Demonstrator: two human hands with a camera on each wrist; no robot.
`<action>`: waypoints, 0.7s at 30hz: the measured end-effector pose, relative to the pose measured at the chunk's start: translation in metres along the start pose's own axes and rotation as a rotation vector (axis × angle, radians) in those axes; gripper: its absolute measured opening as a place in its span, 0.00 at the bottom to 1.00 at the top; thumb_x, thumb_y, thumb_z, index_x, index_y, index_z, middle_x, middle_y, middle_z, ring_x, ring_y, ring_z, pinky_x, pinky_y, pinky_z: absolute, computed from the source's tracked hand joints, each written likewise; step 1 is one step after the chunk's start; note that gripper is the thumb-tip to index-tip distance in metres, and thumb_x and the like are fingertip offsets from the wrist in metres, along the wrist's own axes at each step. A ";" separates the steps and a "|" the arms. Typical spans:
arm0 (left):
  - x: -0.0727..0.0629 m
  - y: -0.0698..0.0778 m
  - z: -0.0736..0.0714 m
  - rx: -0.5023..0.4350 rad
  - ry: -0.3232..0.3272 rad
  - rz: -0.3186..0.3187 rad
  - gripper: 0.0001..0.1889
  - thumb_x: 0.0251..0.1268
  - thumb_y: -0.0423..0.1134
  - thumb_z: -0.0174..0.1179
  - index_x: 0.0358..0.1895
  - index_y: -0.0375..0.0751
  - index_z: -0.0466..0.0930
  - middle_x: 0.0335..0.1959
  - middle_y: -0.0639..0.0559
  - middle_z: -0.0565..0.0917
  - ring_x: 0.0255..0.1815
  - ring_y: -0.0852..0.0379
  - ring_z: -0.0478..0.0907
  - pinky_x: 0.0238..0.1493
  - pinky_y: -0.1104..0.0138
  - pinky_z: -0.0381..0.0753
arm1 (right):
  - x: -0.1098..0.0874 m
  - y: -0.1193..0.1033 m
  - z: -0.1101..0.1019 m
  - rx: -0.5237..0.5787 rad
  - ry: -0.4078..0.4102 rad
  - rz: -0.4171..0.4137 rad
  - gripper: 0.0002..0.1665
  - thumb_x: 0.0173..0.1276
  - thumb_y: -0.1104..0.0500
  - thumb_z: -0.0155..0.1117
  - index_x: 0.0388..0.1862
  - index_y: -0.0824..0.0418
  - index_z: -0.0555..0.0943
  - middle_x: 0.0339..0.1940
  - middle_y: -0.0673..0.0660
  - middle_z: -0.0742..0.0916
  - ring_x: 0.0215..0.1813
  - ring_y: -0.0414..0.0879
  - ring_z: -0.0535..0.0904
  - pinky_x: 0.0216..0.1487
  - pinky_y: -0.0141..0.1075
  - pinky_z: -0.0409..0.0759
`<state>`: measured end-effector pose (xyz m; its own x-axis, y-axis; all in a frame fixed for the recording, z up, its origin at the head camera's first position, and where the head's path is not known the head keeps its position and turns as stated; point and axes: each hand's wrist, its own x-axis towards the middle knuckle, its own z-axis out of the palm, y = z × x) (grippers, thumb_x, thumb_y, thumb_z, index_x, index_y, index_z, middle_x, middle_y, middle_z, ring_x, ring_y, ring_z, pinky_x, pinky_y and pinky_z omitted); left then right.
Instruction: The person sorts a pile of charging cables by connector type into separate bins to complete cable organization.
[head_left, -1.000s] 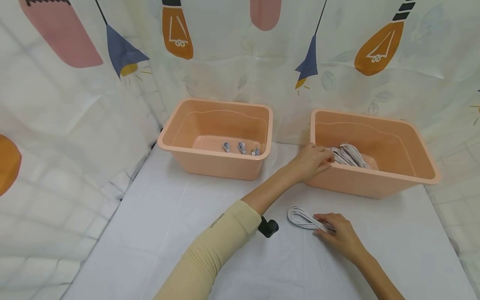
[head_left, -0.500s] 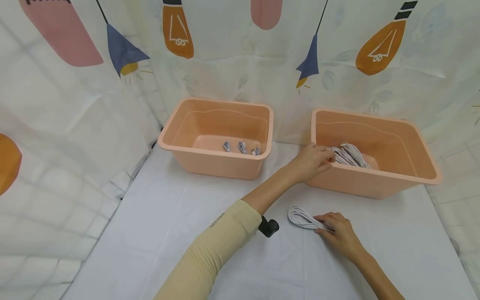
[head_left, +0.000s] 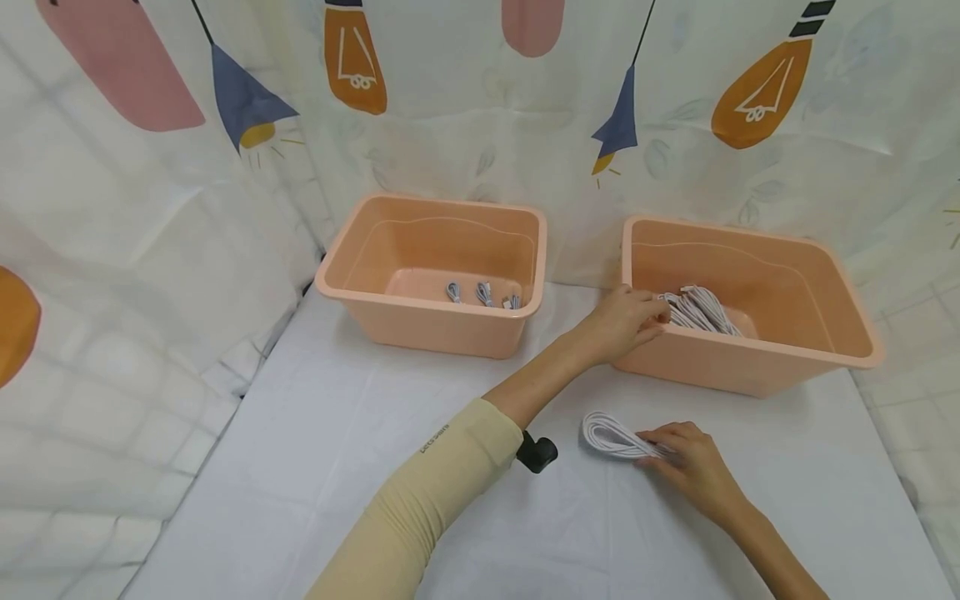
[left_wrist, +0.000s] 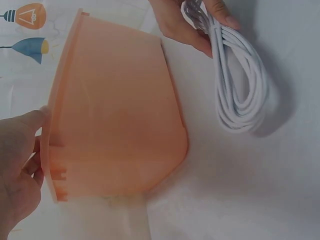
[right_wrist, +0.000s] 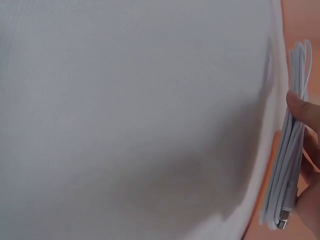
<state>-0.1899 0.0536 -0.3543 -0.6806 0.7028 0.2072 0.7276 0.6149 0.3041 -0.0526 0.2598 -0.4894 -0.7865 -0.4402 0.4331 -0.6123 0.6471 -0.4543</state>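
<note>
My right hand (head_left: 693, 467) pinches a coiled white USB cable (head_left: 611, 437) over the table, its loop pointing left. In the right wrist view, the metal plug of that cable (right_wrist: 286, 165) shows at the bottom of the bundle, with the thumb across its side. My left hand (head_left: 622, 323) grips the near left corner of the right-hand peach plastic bin (head_left: 697, 360). Seen from the left wrist, the thumb lies on the outside of the rim and the fingers (left_wrist: 35, 167) curl over to its inner side. Several coiled white cables (head_left: 703, 312) lie inside this bin.
A second peach bin (head_left: 431, 321) stands at the back left with small bundled cables (head_left: 483, 293) on its floor. Both rest on a white-covered table (head_left: 300, 450), before a patterned curtain (head_left: 457, 142). A black wrist device (head_left: 537, 454) sticks out beneath my left sleeve.
My right hand has shifted slightly to the right, bringing the coiled cable along. The left hand stays on the bin's rim, and both bins keep their places.
</note>
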 end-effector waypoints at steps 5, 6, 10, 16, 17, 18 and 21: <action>0.000 0.000 0.000 0.004 -0.007 -0.002 0.11 0.81 0.44 0.60 0.55 0.46 0.85 0.52 0.55 0.88 0.51 0.60 0.82 0.62 0.68 0.69 | 0.002 -0.001 -0.013 0.018 0.004 0.000 0.28 0.40 0.72 0.86 0.45 0.60 0.92 0.39 0.49 0.90 0.43 0.43 0.80 0.50 0.19 0.71; 0.000 0.000 0.000 0.004 -0.007 -0.002 0.11 0.81 0.45 0.60 0.55 0.46 0.85 0.52 0.55 0.88 0.51 0.60 0.81 0.62 0.68 0.69 | 0.002 -0.001 -0.015 0.020 0.005 -0.001 0.29 0.39 0.72 0.86 0.45 0.60 0.92 0.39 0.50 0.90 0.43 0.42 0.80 0.49 0.19 0.71; 0.000 0.000 0.000 -0.001 -0.003 -0.003 0.10 0.81 0.44 0.60 0.55 0.46 0.85 0.51 0.55 0.87 0.51 0.59 0.81 0.62 0.68 0.69 | 0.003 -0.003 -0.026 0.008 0.006 0.010 0.29 0.39 0.73 0.86 0.45 0.60 0.92 0.39 0.50 0.89 0.44 0.41 0.79 0.50 0.17 0.71; 0.000 -0.001 0.000 -0.013 0.006 0.006 0.10 0.80 0.44 0.61 0.55 0.46 0.85 0.51 0.54 0.88 0.51 0.59 0.82 0.61 0.68 0.69 | 0.007 -0.006 -0.043 0.007 0.009 0.023 0.29 0.39 0.74 0.85 0.45 0.61 0.92 0.40 0.50 0.89 0.45 0.35 0.76 0.47 0.16 0.72; 0.000 -0.001 0.000 -0.017 0.005 0.006 0.10 0.80 0.44 0.61 0.55 0.46 0.85 0.51 0.54 0.88 0.51 0.59 0.81 0.61 0.68 0.69 | 0.008 -0.006 -0.046 0.007 0.010 0.022 0.29 0.39 0.75 0.85 0.45 0.61 0.92 0.39 0.50 0.88 0.45 0.35 0.76 0.46 0.16 0.72; 0.000 -0.001 0.000 -0.018 0.004 0.005 0.10 0.80 0.44 0.61 0.55 0.46 0.85 0.51 0.54 0.88 0.51 0.59 0.82 0.61 0.68 0.69 | 0.008 -0.006 -0.048 0.002 0.011 0.021 0.29 0.39 0.75 0.85 0.45 0.61 0.92 0.39 0.50 0.88 0.45 0.34 0.76 0.46 0.16 0.73; 0.000 0.000 0.000 -0.021 0.000 0.000 0.10 0.80 0.44 0.61 0.55 0.46 0.85 0.52 0.55 0.88 0.51 0.59 0.82 0.61 0.68 0.69 | 0.010 -0.007 -0.055 -0.011 0.015 0.017 0.30 0.38 0.74 0.85 0.45 0.61 0.92 0.39 0.50 0.89 0.45 0.32 0.75 0.45 0.17 0.73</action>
<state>-0.1900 0.0538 -0.3544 -0.6809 0.7024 0.2071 0.7252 0.6076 0.3238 -0.0517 0.2849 -0.4387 -0.7955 -0.4199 0.4369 -0.5979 0.6609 -0.4535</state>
